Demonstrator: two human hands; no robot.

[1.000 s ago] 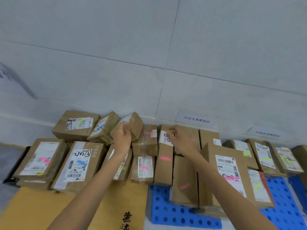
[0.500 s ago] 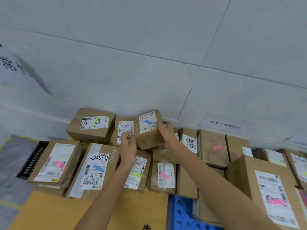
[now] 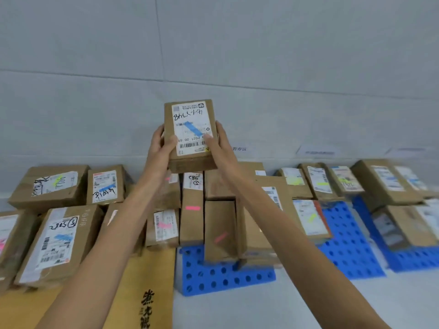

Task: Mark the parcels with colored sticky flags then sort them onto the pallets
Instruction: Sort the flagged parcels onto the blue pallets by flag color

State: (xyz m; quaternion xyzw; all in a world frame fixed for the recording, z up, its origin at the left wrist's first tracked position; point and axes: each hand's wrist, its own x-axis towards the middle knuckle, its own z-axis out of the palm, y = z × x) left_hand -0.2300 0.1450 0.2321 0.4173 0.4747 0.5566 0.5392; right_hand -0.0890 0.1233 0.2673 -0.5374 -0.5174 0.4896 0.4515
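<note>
Gripping a brown parcel [image 3: 190, 161] from both sides, the left hand [image 3: 162, 147] and right hand [image 3: 221, 144] hold it raised before the far wall [image 3: 285, 55], above the other parcels [image 3: 54, 243]. Both hands curl round its edges, with the thumbs on the labelled face, where a blue flag [image 3: 193, 129] lies slanted. Nearer lie a blue pallet [image 3: 225, 279] and, to its left, a cardboard sheet [image 3: 133, 288]. The far-right boxes [image 3: 389, 184] are blurred and are perhaps blue-flagged too.

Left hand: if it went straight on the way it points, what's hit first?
Probably the grey panelled wall; the left hand grips the brown cardboard parcel, nothing else shows ahead. Depth unclear.
</note>
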